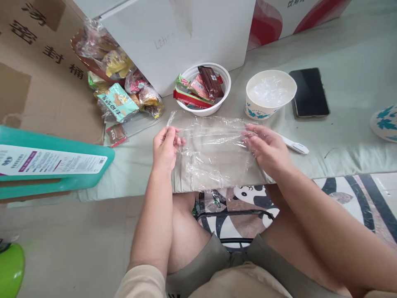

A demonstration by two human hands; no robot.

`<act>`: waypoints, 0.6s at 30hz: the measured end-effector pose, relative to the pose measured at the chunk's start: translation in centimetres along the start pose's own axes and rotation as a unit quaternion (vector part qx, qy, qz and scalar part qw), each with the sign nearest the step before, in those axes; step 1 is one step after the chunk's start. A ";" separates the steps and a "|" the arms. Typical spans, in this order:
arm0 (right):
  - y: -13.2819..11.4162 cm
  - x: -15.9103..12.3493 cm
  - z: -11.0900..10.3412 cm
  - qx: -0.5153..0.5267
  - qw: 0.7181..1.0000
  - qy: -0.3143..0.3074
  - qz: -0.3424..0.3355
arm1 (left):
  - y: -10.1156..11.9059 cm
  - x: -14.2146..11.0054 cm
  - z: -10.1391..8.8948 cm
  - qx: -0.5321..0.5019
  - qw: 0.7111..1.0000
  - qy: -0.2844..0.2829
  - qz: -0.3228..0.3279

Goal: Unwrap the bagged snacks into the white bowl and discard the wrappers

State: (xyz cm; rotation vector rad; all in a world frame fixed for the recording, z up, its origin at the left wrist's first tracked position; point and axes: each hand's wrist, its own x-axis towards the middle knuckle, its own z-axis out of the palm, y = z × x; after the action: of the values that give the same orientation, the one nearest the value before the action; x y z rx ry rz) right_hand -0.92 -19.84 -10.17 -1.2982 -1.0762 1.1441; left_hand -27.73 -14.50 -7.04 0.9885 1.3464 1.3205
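Just nearside of the white bowl [208,112], the left hand [165,145] pinches a clear plastic bag [214,155], the right hand [270,150] touching it too, grip unclear!

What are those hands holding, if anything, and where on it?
A clear plastic film: the left hand pinches its left edge, near the upper corner; the right hand is at its right edge, whether gripping is unclear.
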 end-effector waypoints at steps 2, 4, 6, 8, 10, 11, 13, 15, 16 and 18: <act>-0.3 -0.4 0.4 -0.049 0.997 -0.053 0.020 | 0.0 -0.1 0.1 0.009 1.000 0.012 0.016; -0.7 -0.5 0.7 -0.065 0.996 -0.040 0.053 | 0.0 -0.2 0.0 0.049 0.997 0.030 0.045; -1.3 -0.5 0.9 -0.041 0.996 0.021 0.073 | 0.0 -0.4 -0.1 0.091 0.993 0.041 0.071; -1.7 -0.3 0.9 -0.019 0.995 0.074 0.067 | 0.0 -0.5 -0.2 0.110 0.990 0.046 0.073; -1.9 -0.1 0.8 -0.020 0.994 0.076 0.070 | 0.2 -0.6 -0.1 0.101 0.991 0.062 0.056; -2.0 -0.1 0.7 -0.028 0.995 0.058 0.080 | 0.3 -0.6 0.0 0.091 0.992 0.073 0.047; -1.9 -0.2 0.4 -0.042 0.994 -0.002 0.099 | 0.6 -0.5 0.1 0.072 0.992 0.098 0.030; -1.8 -0.4 0.4 -0.043 0.990 -0.074 0.111 | 0.9 -0.4 0.1 0.054 0.992 0.116 0.013; -1.8 -0.6 0.4 -0.033 0.988 -0.098 0.116 | 1.0 -0.3 0.1 0.046 0.992 0.120 0.004; -1.7 -0.7 0.6 0.011 0.985 -0.109 0.136 | 1.1 -0.2 -0.1 0.037 0.991 0.125 -0.005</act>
State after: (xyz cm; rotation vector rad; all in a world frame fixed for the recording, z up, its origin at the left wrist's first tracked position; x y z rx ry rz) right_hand -1.55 -20.41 -8.41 -1.3540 -1.0623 1.5275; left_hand -27.87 -14.62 -5.98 0.8856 1.5971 1.4310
